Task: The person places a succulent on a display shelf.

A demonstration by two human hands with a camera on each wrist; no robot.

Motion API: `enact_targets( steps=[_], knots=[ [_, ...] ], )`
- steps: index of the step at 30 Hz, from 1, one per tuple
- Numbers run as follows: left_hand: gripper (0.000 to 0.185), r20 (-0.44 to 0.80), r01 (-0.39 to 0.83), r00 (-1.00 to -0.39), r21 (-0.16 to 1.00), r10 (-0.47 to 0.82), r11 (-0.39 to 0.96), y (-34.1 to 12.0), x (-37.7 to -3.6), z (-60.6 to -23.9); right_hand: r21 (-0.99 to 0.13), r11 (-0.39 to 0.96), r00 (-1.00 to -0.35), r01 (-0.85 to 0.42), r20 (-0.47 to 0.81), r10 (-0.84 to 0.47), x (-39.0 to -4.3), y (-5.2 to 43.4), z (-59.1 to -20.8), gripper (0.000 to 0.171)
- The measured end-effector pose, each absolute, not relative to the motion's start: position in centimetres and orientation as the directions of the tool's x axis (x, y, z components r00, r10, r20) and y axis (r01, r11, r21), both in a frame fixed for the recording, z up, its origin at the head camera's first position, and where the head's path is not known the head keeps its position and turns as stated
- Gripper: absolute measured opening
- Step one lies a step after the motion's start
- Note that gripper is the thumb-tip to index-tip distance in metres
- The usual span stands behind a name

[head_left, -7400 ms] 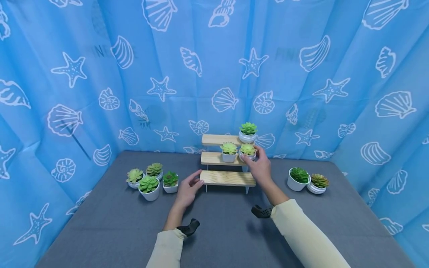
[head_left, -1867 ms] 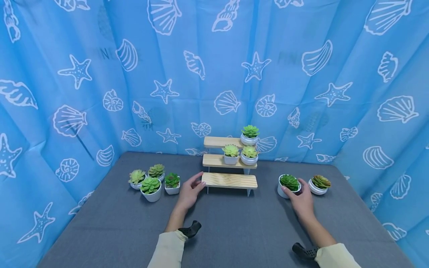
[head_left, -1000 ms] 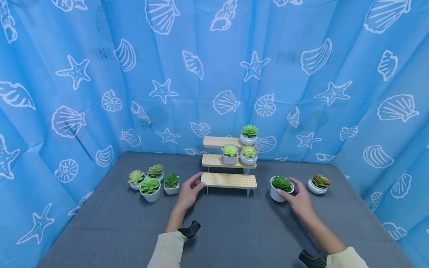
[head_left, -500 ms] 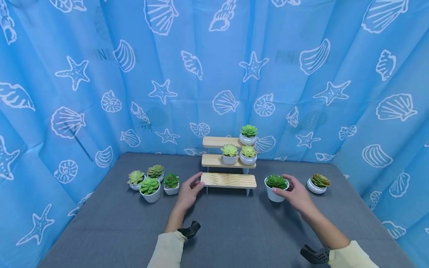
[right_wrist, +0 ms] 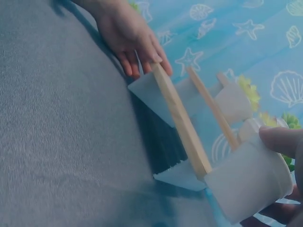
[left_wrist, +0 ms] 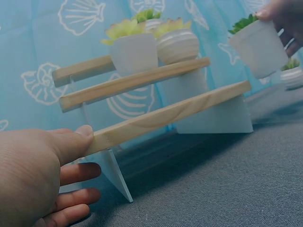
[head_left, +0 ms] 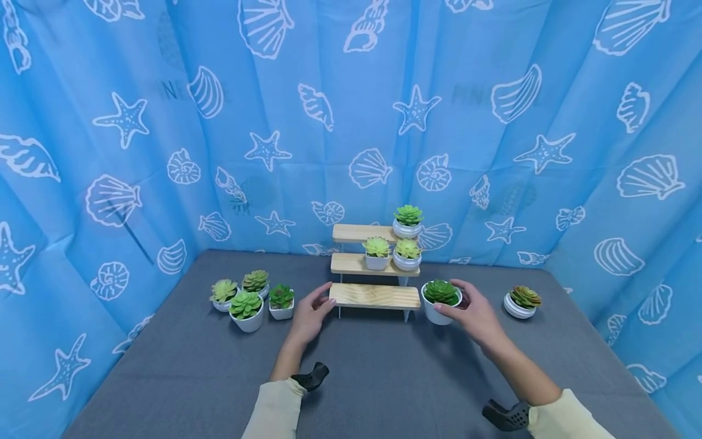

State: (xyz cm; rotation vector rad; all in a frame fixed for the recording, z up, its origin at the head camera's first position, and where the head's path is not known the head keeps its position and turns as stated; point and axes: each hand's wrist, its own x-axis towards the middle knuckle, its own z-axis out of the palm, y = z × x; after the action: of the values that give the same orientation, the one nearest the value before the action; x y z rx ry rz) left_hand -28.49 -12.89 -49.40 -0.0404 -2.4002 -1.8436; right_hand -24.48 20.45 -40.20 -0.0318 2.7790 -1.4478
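Observation:
A three-tier wooden shelf [head_left: 375, 296] stands at the back middle of the grey table [head_left: 373, 378]. My left hand [head_left: 323, 299] rests against the left end of its bottom board [left_wrist: 161, 118], thumb on the end and fingers fairly straight below it. My right hand [head_left: 459, 300] grips a white pot with a dark green succulent [head_left: 439, 299]. The pot hangs just off the right end of the bottom board [right_wrist: 182, 123], slightly tilted, with my thumb [right_wrist: 279, 139] on its rim. In the left wrist view the pot [left_wrist: 258, 45] shows at upper right, above board level.
One potted succulent [head_left: 407, 221] sits on the top tier and two [head_left: 376, 251] [head_left: 407, 253] on the middle tier. Several pots [head_left: 247, 296] cluster left of the shelf; one brownish plant [head_left: 523, 300] stands at the right. Blue shell-print curtain [head_left: 351, 122] encloses the table.
My right hand took the dark green succulent pot from the right side, lifted it and carried it left to the shelf's right end. The left hand stayed put.

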Motion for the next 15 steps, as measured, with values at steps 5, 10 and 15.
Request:
enact_targets(
  steps=[5, 10, 15],
  knots=[
    [0.045, 0.112, 0.096, -0.992, 0.962, -0.048, 0.256, -13.0, -28.4, -49.4, -0.866, 0.496, -0.998, -0.065, 0.065, -0.016, -25.0, 19.4, -40.9, 0.081],
    [0.045, 0.117, 0.102, -0.992, 0.961, -0.044, 0.257, -13.0, -28.5, -49.4, -0.896, 0.429, -0.993, -0.112, 0.122, -0.005, -25.5, 18.5, -41.9, 0.077],
    [0.045, 0.12, 0.105, -0.992, 0.961, -0.043, 0.257, -12.9, -28.6, -49.4, -0.91, 0.393, -0.989, -0.129, 0.147, 0.015, -26.1, 17.6, -42.5, 0.072]
  ],
)
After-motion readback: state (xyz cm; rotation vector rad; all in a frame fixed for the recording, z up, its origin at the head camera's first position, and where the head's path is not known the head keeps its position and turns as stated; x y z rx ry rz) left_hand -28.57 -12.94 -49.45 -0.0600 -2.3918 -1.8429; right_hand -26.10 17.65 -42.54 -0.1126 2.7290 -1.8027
